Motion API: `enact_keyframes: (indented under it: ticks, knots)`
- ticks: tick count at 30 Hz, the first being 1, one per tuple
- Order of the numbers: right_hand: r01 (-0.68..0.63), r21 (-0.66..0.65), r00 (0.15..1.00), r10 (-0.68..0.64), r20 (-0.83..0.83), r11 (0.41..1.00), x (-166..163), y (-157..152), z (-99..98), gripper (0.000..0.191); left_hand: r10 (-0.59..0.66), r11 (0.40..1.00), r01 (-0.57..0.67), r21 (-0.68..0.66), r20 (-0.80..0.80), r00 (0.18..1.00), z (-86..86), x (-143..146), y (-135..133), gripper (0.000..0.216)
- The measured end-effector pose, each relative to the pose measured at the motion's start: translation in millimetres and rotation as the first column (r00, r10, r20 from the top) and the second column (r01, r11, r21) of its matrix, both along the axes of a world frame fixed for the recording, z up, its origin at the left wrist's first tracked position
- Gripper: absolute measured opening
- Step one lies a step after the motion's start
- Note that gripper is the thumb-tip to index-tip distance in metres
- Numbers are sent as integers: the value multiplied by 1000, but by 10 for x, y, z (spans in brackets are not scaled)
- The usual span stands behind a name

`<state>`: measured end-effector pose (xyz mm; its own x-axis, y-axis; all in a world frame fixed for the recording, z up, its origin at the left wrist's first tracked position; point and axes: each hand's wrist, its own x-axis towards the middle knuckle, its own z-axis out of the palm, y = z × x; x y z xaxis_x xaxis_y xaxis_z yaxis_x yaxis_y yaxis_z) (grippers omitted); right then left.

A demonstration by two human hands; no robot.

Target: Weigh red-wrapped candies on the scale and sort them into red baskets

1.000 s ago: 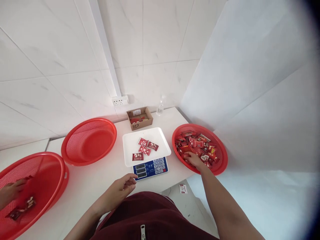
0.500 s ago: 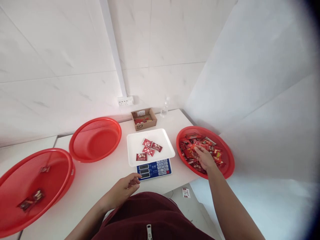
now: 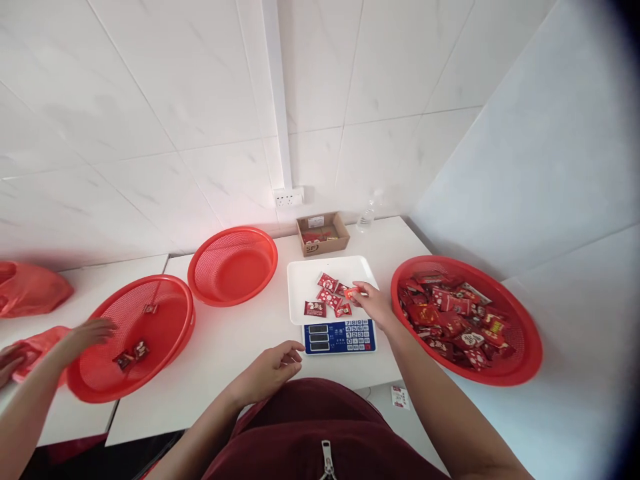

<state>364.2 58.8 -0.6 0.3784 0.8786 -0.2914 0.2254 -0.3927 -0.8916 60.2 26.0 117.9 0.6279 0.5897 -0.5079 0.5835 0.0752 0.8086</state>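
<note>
Over tray (image 3: 303,283), packet (image 3: 349,293) in pinched right grip (image 3: 372,304)

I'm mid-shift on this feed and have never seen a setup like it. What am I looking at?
There's no machine arm: these are a person's bare hands, seen from one camera worn on the head, looking forward and down. The right hand pinches a small red packet over the white tray of a blue scale, where other wrapped packets lie. The left hand, apparently holding nothing, is in front of the scale. On the white table, a red basket full of packets stands to the right; behind the tray is a cardboard box. The blurred hand at far left is a co-worker's.
</note>
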Motion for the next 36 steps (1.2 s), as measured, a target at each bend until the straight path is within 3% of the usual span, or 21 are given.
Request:
enact_keyframes:
  ticks: [3,6,9,13,18,21,25,29,31,33,36]
  knots:
    - [-125,18,944,114,311,992,-98,46,21,47,7,1000,-7,-13,3,1000,-32,-61,-7,37]
    - [-165,-42,785,157,599,985,-295,24,-30,61,13,1000,-13,-13,8,1000,-53,-100,-1,37]
    - [-228,-147,670,264,694,963,-545,-10,-167,75,10,1000,-10,-11,12,1000,-50,-128,13,38]
    - [-331,-200,528,356,771,922,-767,65,-338,76,8,1000,-8,-15,1,1000,-7,-196,24,38]
    - [-339,-131,499,296,814,932,-774,333,-364,60,43,999,-44,-20,-40,998,19,-358,21,37]
    - [-321,-45,561,228,796,946,-748,445,-320,49,37,999,-38,-17,-49,998,-6,-471,22,36]
    - [-213,185,718,25,696,959,-672,343,-248,44,36,999,-36,-11,-32,999,-87,-621,60,36]
    - [77,450,817,-315,483,890,-505,-158,-237,41,53,998,-51,37,-58,997,-294,-782,152,37]
    - [277,443,805,-458,378,853,-453,-517,-300,40,83,991,-72,114,-89,993,-441,-857,220,39]
    - [451,348,772,-555,311,822,-467,-891,-425,42,104,970,-69,233,-140,985,-582,-921,308,45]
    - [548,165,772,-572,277,820,-631,-1404,-709,44,134,911,-11,413,-268,954,-733,-995,486,56]
